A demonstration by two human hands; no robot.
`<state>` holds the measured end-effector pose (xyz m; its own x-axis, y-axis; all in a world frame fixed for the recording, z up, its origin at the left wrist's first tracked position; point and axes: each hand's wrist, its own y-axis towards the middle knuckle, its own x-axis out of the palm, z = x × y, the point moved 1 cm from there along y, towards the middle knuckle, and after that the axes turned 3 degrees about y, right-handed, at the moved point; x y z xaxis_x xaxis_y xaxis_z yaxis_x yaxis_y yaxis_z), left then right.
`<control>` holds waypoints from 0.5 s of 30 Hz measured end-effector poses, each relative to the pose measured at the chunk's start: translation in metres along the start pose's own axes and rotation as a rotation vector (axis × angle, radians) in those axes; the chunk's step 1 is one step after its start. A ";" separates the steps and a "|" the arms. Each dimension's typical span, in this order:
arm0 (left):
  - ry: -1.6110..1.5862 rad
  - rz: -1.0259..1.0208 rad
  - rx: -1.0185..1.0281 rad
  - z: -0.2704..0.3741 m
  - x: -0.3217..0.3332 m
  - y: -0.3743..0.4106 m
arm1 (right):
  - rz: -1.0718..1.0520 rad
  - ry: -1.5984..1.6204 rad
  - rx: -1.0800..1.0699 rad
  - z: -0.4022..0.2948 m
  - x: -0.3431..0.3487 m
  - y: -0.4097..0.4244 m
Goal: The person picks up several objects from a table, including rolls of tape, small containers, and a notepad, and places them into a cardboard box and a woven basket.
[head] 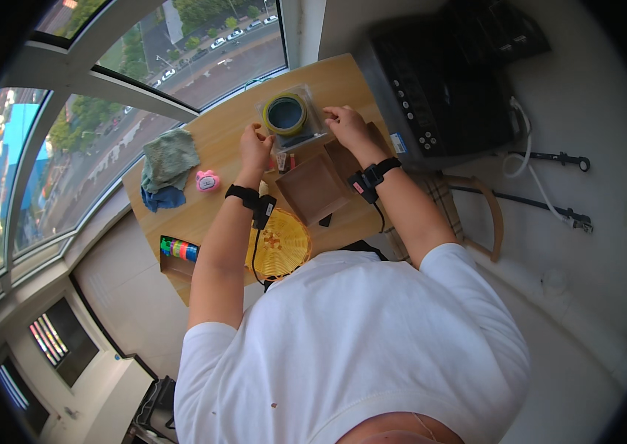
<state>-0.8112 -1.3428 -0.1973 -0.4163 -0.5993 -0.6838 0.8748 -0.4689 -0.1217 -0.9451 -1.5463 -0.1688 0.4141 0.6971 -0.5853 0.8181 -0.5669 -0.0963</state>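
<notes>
My left hand (256,147) is at the near left corner of a clear plastic tray (319,132); whether it touches the tray I cannot tell. A round container with a yellow-green rim (266,117) and dark inside sits in this tray. Right of the tray, my right hand (345,125) is raised with fingers curled, and nothing shows between them. A shallow brown box (313,188) lies nearer to me, between my forearms. Small items (282,162) stand beside my left hand. Under my left forearm is a yellow woven basket (286,241).
At the table's left lie a grey-green cloth (172,155), a blue cloth (164,198) and a pink object (207,181). Colourful rolls (180,249) sit in a box at the near left. A black appliance (435,100) adjoins the table's right edge, windows its far left. A chair (494,222) stands right.
</notes>
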 end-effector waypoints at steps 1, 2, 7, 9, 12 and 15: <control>0.000 -0.025 -0.010 -0.004 -0.002 -0.001 | 0.008 0.008 -0.029 0.002 -0.005 -0.001; 0.000 -0.049 -0.021 -0.009 -0.004 -0.001 | 0.016 0.015 -0.058 0.004 -0.011 -0.003; -0.158 -0.058 0.051 -0.011 -0.014 -0.023 | 0.188 0.006 0.040 0.040 -0.064 -0.031; -0.197 -0.121 0.085 -0.002 -0.024 -0.043 | 0.200 -0.093 0.106 0.057 -0.085 -0.053; -0.133 -0.274 0.073 -0.004 -0.032 -0.079 | 0.046 -0.109 0.212 0.076 -0.091 -0.079; -0.047 -0.337 0.034 -0.002 -0.029 -0.108 | -0.014 -0.128 0.249 0.084 -0.083 -0.099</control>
<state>-0.8932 -1.2736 -0.1654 -0.6923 -0.4354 -0.5754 0.6774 -0.6668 -0.3105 -1.0942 -1.5848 -0.1782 0.3364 0.6537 -0.6779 0.6939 -0.6587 -0.2909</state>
